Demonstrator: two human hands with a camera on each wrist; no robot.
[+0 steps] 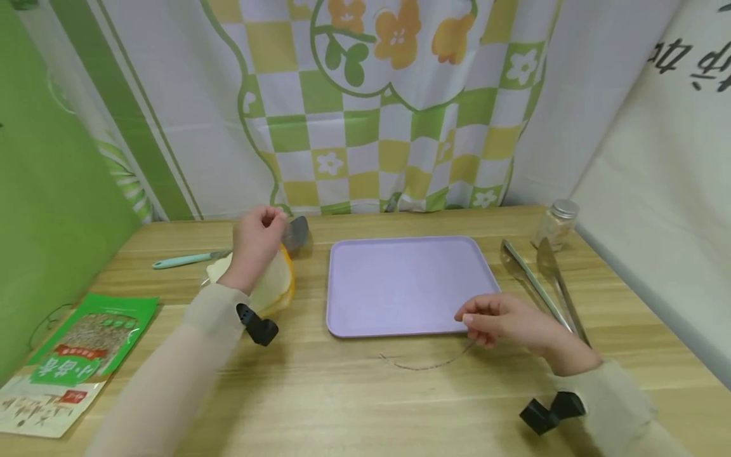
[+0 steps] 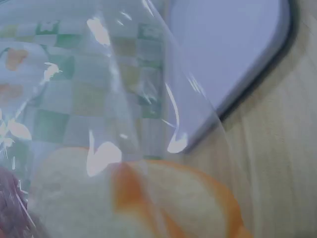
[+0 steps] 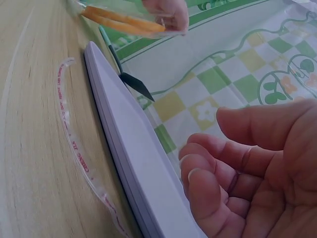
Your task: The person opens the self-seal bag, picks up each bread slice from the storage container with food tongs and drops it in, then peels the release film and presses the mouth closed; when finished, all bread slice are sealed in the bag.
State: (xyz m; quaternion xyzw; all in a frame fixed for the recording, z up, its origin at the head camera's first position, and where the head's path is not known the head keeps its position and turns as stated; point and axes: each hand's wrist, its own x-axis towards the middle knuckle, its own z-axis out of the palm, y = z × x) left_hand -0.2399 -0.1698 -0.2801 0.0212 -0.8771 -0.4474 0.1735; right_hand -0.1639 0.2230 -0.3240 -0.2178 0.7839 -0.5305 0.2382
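My left hand is raised at the left of the table, gripping the top of a clear plastic bag. Bread slices with orange-brown crusts hang inside it. In the right wrist view the bag's bread appears below the left fingers. Over the front right corner of the lilac tray is my right hand, fingers loosely curled, thumb apart from them and nothing between. A thin clear strip with red print curves along the tray's front side, one end near the right hand in the head view.
Behind the bag lies a spatula with a teal handle. A green packet of grains is at the left edge. Right of the tray are long metal utensils and a glass jar with a silver lid. A checkered curtain hangs behind.
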